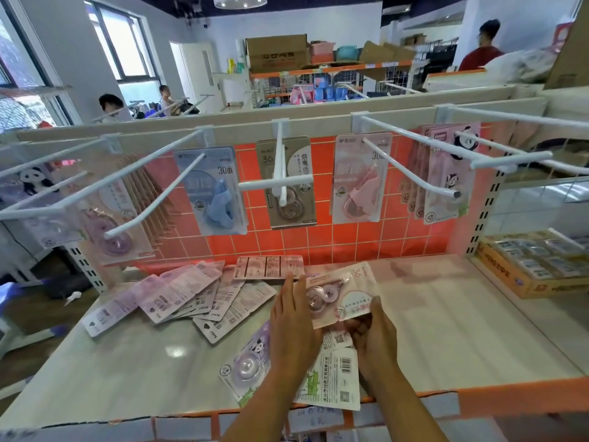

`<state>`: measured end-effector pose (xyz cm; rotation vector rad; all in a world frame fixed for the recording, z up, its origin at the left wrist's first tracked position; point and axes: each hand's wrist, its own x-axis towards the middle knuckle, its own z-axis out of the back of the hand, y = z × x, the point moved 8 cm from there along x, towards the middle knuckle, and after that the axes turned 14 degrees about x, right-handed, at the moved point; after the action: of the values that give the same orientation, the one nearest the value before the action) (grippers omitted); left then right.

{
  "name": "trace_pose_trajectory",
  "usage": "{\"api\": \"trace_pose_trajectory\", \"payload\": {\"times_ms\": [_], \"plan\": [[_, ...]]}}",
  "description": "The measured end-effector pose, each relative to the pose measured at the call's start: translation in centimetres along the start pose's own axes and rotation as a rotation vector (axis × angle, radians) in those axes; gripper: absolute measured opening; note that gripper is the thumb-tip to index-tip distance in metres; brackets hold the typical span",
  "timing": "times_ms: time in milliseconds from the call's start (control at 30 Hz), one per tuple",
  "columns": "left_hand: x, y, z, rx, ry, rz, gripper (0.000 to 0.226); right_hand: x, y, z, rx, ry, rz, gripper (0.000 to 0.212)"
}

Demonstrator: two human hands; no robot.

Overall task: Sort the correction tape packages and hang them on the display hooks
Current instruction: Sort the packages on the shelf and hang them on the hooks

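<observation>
Left hand (294, 317) flat, fingers straight | right hand (377, 334) pinches pink package (344, 291)

Bright, even light from the ceiling lamp (240, 0) and the far-left windows (127, 43) puts a pale glare patch on the glossy surface (173, 349), shadows are soft, and wide-angle distortion bows the hooks (279, 161), with the left and right edges smeared and blurry.
</observation>
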<state>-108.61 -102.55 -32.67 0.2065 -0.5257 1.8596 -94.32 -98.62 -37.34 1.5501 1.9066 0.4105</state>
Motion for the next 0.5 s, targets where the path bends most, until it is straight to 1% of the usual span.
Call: {"api": "trace_pose_trajectory", "payload": {"times_ms": [133, 267, 400, 500], "plan": [[-0.2, 0.1, 0.2, 0.026, -0.016, 0.007, 0.081, 0.0, -0.1, 0.1, -0.017, 0.023, -0.023, 0.038], [-0.1, 0.1, 0.5, 0.045, -0.068, 0.020, 0.081, -0.2, 0.4, -0.6, -0.096, 0.090, 0.011, 0.020], [-0.2, -0.6, 1.4, 0.067, -0.156, -0.038, 0.087, -0.1, 0.6, -0.4, -0.150, 0.068, 0.046, 0.017], [-0.2, -0.6, 1.1, 0.095, -0.145, -0.048, 0.091, -0.1, 0.6, -0.1, -0.155, 0.032, 0.045, 0.017]]}}
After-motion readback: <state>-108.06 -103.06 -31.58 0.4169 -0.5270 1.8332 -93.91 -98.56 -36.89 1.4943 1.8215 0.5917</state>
